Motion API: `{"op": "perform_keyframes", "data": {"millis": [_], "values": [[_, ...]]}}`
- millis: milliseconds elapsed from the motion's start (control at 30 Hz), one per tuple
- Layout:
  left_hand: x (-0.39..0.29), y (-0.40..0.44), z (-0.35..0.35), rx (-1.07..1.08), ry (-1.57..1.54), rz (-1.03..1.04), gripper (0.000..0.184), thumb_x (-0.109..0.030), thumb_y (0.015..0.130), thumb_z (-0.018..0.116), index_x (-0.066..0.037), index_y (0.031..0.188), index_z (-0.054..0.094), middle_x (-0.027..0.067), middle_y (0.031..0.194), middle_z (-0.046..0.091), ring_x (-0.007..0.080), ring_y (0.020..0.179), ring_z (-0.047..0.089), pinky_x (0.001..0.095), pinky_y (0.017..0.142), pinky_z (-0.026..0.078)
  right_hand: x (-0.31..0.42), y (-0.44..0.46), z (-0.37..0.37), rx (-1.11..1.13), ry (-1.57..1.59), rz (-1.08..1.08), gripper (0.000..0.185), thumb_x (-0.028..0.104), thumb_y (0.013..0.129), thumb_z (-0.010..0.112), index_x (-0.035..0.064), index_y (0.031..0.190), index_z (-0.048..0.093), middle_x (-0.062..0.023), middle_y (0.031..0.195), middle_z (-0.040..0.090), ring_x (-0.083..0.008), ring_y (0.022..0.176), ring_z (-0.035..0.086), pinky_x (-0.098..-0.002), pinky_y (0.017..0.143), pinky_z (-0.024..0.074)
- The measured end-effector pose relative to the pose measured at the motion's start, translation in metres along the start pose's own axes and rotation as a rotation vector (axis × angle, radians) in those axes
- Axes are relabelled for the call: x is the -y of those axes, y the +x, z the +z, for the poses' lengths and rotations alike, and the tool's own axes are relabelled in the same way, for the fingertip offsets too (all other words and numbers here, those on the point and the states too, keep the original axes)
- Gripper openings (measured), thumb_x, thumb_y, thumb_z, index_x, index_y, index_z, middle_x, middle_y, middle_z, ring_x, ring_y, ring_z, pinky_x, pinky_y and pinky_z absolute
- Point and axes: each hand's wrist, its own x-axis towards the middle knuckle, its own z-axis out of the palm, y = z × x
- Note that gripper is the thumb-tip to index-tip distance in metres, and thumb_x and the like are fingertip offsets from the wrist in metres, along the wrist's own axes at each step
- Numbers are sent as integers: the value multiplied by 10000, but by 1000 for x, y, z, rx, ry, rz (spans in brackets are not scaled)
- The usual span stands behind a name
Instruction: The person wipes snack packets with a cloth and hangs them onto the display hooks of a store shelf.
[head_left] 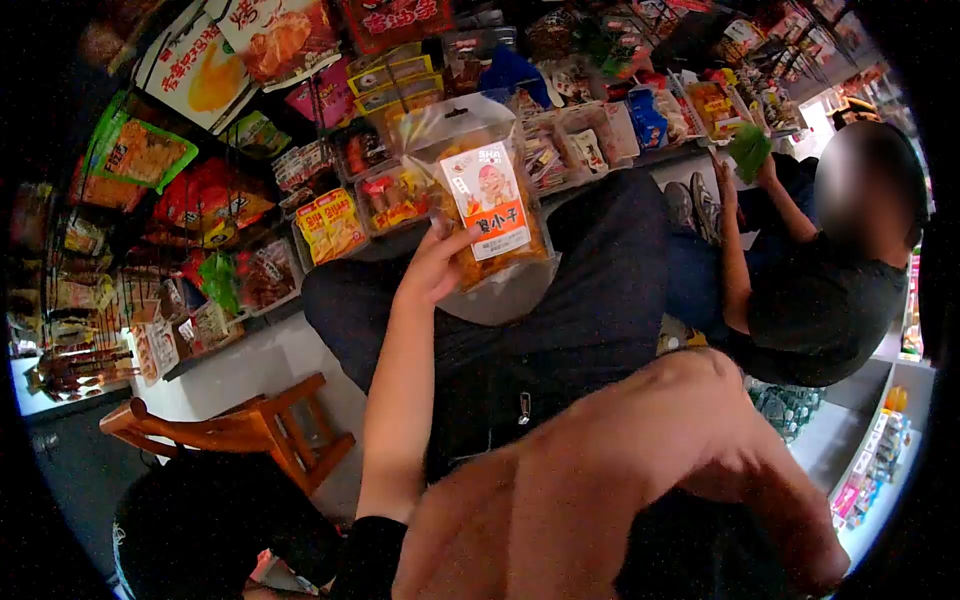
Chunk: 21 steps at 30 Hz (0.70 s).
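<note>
Nearest, the person's right hand (pixel 640 440) looms too close to tell its grip. Beyond, the left hand (pixel 440 265) is clamped on a clear plastic pouch with a white-and-orange label (pixel 490 205), above the dark-trousered lap (pixel 605 250), seemingly unopened and not set down; yellow snack packs (pixel 331 226) already lie arranged farther off.

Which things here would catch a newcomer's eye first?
First, the clear packet with a white-and-orange label, held in the left hand just above the picture's centre. Next, what looks like the right hand, looming large across the lower centre and right. Then the person in a dark top at right, holding something green.
</note>
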Motion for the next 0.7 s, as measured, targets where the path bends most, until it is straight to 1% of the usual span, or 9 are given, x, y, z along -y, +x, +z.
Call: {"op": "perform_keyframes", "data": {"millis": [67, 167, 267, 467, 567, 667, 700], "values": [[4, 5, -6, -7, 13, 0, 564, -27, 816, 643, -55, 1313, 377, 106, 1248, 516, 266, 1146, 518, 449, 958, 439, -2, 1, 1, 6, 2, 7, 303, 299, 853, 619, 18, 955, 567, -238, 960, 614, -338, 901, 596, -392, 779, 475], [7, 6, -11, 10, 1, -6, 568, -28, 811, 648, -57, 1311, 380, 108, 1241, 524, 270, 1144, 518, 444, 955, 443, -3, 4, 0, 7, 13, 8, 301, 301, 858, 614, 18, 948, 564, -233, 950, 616, -334, 891, 598, -389, 774, 475], [2, 2, -3, -75, 52, -46, 583, -34, 805, 657, -60, 1317, 378, 106, 1248, 518, 272, 1152, 511, 442, 962, 437, -4, 3, -1, 26, 16, 20, 300, 303, 863, 608, 18, 942, 562, -229, 940, 617, -329, 881, 599, -385, 769, 474], [5, 6, -8, -3, 55, -18, 611, -57, 791, 677, -58, 1322, 375, 113, 1244, 521, 274, 1149, 517, 463, 955, 438, -4, 4, -3, 32, 10, 72, 298, 308, 872, 597, 18, 929, 558, -220, 920, 620, -320, 861, 602, -378, 759, 474], [4, 5, -7, -41, 28, -50, 610, -64, 790, 680, -60, 1319, 378, 118, 1240, 525, 277, 1139, 525, 460, 945, 445, -4, 3, -5, 36, 11, 89, 298, 310, 877, 592, 18, 923, 555, -216, 910, 622, -315, 851, 603, -375, 754, 474], [0, 1, -2, -59, 83, -56, 619, -77, 790, 685, -66, 1326, 375, 120, 1246, 522, 278, 1140, 526, 458, 946, 445, 0, 4, -11, 14, 3, 103, 298, 312, 882, 586, 18, 917, 553, -212, 900, 623, -310, 841, 604, -371, 749, 474], [-3, -1, 1, -80, 73, -78, 612, -63, 800, 674, -76, 1330, 370, 111, 1253, 519, 268, 1153, 516, 449, 964, 430, 2, 3, -14, 5, -7, 116, 298, 313, 884, 584, 18, 915, 553, -210, 897, 624, -309, 838, 605, -370, 748, 474]]}}
